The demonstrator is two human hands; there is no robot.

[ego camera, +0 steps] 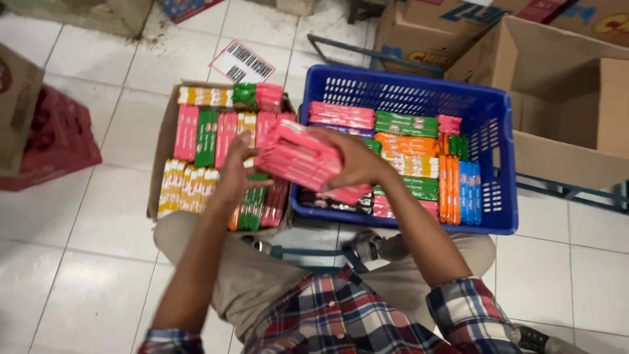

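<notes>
Inspector: White floor tiles [85,262], person seated. Hands?

Clerk: Left hand [237,157] and right hand [350,160] both clasp a stack of pink packets [303,156], held between the cardboard box [164,164] and the blue crate [495,131].

Inspector: Risk?

Clerk: Stack looks loose; packets could slide out and scatter.

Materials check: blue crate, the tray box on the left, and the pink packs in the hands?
Blue crate: looks like moulded plastic, slightly glossy, with slotted walls. Left box: brown corrugated cardboard, matte, open flaps. Pink packs, held by left hand and right hand: probably glossy film or coated card; they catch light, too blurred to say which.
</notes>
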